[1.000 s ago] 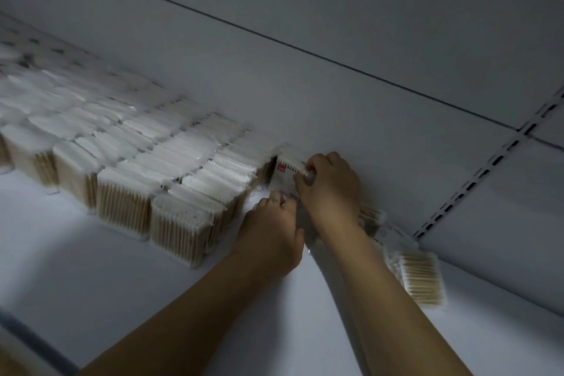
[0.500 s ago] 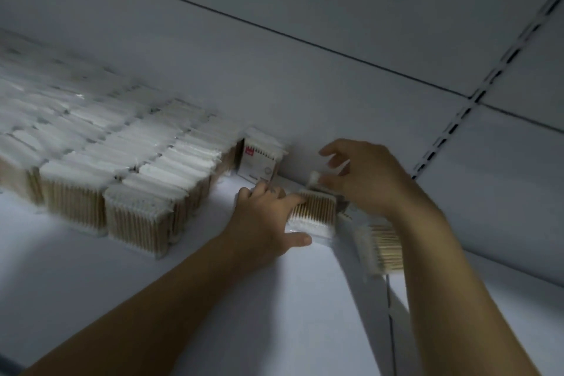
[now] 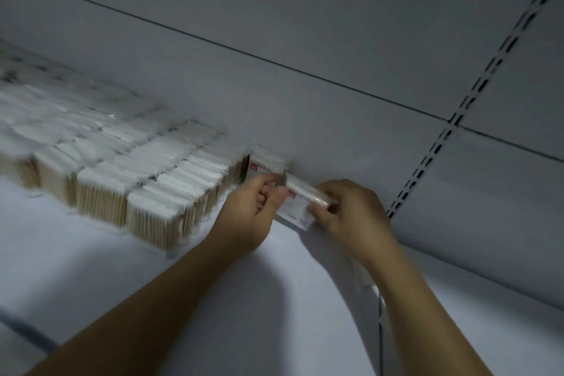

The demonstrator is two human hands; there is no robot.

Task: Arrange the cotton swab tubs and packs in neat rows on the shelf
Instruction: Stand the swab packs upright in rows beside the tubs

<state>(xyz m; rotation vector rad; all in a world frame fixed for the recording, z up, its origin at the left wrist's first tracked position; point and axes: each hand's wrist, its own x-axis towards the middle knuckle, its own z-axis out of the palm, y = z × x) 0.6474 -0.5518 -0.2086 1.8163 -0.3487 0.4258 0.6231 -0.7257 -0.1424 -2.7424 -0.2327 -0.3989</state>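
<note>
While left hand (image 3: 247, 213) and right hand (image 3: 352, 217) grip pack (image 3: 306, 195), red-marked label (image 3: 294, 210) blurs.

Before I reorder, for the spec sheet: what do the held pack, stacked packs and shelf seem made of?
Held pack: probably clear glossy plastic with a white printed label; it is blurred. Stacked packs: pale sticks look wooden, tips cottony white. Shelf: smooth matte white, likely painted metal.

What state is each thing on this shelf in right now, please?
held cotton swab pack: apart from the rows, label showing.
left hand: pinching its left edge.
right hand: gripping its right end.
labelled pack: upright by the back panel.
rowed packs: standing in tight rows.
</note>
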